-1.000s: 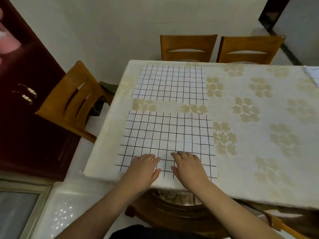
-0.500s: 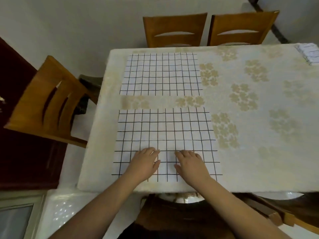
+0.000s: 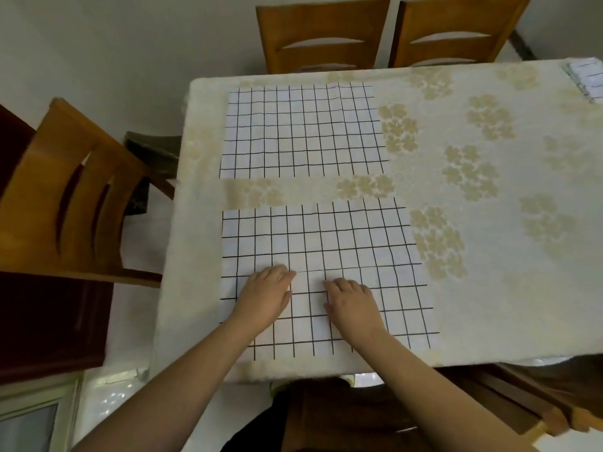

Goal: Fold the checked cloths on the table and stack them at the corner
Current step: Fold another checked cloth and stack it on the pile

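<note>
Two white cloths with black checks lie flat on the table. The near checked cloth (image 3: 326,243) spreads out just in front of me. My left hand (image 3: 266,296) and my right hand (image 3: 354,305) rest palm down on its near half, side by side, fingers straight and together. The far checked cloth (image 3: 303,132) lies beyond it, apart by a strip of bare tablecloth. A small stack of folded checked cloths (image 3: 587,79) sits at the far right corner, cut off by the frame edge.
The table (image 3: 489,256) wears a cream cloth with beige flower prints. Two wooden chairs (image 3: 323,34) stand at the far side, another wooden chair (image 3: 68,197) at the left, and one chair is tucked under the near edge.
The view has shifted closer and downward over the table. Both hands have slid slightly forward on the near cloth and stay flat on it.
</note>
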The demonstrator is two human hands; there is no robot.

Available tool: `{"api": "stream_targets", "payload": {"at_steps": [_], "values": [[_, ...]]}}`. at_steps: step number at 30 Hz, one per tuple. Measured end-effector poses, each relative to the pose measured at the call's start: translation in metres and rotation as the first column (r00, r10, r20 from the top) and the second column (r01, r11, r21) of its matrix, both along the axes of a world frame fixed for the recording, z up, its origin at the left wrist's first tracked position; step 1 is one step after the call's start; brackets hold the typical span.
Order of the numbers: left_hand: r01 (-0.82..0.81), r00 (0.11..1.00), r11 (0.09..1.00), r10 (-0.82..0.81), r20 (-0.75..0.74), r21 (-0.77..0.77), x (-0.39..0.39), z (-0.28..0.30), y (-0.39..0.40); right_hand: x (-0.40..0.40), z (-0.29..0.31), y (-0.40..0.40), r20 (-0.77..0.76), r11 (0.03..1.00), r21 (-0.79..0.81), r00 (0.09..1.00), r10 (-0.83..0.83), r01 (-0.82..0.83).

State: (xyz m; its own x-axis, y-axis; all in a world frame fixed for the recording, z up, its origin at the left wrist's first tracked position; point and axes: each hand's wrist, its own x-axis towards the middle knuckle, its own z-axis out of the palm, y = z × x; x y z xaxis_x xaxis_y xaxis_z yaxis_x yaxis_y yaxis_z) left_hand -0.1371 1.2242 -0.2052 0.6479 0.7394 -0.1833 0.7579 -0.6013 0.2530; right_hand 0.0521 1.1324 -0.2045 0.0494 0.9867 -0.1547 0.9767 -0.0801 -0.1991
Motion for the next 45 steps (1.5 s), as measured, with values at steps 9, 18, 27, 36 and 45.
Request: {"api": "stream_targets", "payload": {"at_steps": [9,18,27,36,45], "values": [[-0.136,0.989,0.989,0.132,0.064,0.060,-0.005,-0.022,0.023,0.049,-0.026,0.046,-0.121,1.000,0.021,0.993,-0.009,0.011],[-0.115,0.988,0.985,0.101,0.116,0.128,-0.005,-0.038,0.034,0.057,-0.036,0.059,-0.163,0.992,0.123,0.986,0.039,-0.019],[-0.129,0.980,0.971,0.093,0.174,0.204,-0.007,-0.045,0.029,0.060,-0.042,0.060,-0.103,0.978,0.196,0.990,0.101,-0.079],[-0.105,0.957,0.959,0.025,0.290,0.264,-0.006,-0.025,0.030,0.072,-0.029,0.053,-0.095,0.938,0.313,0.977,0.190,-0.152],[-0.019,0.957,0.969,-0.054,0.284,0.248,-0.013,-0.020,0.037,0.097,-0.034,0.043,-0.007,0.967,0.240,0.996,0.094,-0.090]]}}
